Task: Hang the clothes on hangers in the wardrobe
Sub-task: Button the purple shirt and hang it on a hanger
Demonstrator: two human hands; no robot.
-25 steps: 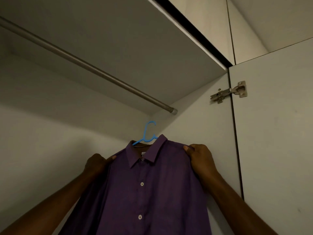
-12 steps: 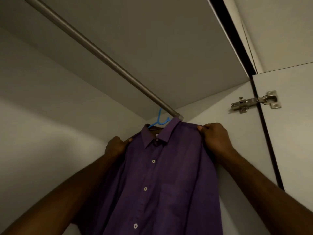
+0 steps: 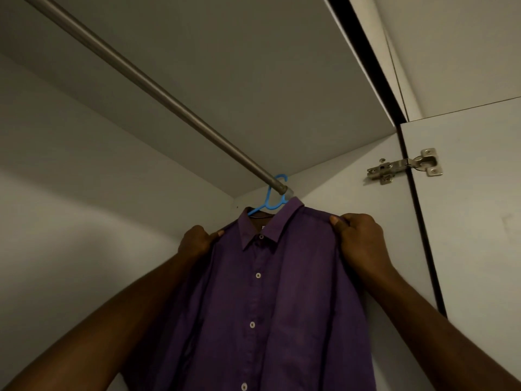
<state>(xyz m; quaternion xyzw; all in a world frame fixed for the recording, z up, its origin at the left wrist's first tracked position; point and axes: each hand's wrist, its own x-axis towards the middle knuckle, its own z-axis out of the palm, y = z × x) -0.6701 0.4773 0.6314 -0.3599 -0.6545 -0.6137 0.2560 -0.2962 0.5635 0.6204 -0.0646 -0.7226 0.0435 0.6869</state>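
Head view, the only one given, looks up into the wardrobe from below. A purple button-up shirt (image 3: 270,292) is held high on a blue plastic hanger (image 3: 269,203), close to the right end of the metal clothes rail (image 3: 146,83), where the rail meets the side wall. The hook of the hanger is seen crossing the rail end, but it cannot be told if it is already seated over the rail or only raised against it.

The shirt is judged to be light and soft; the cloth falls in loose folds below the shoulders and has no stiffness of its own. Its shape is given only by the hanger inside it. The cloth may slide on the smooth plastic arms, so the best place to take hold is thought to be at the two shoulder ends, where cloth and hanger can be pinched together. The thin hook is probably a little flexible and should not be forced.

The left hand (image 3: 197,241) is closed on the left shoulder of the shirt, with the thumb laid on the front and the fingers curled behind the cloth. The right hand (image 3: 358,241) grips the right shoulder in the same way, thumb on top at the seam. Both forearms are stretched upward and forward, nearly straight, the right one near the wardrobe side wall. A metal door hinge (image 3: 403,166) is fixed well apart, to the right of the hands, on the open door (image 3: 473,221).
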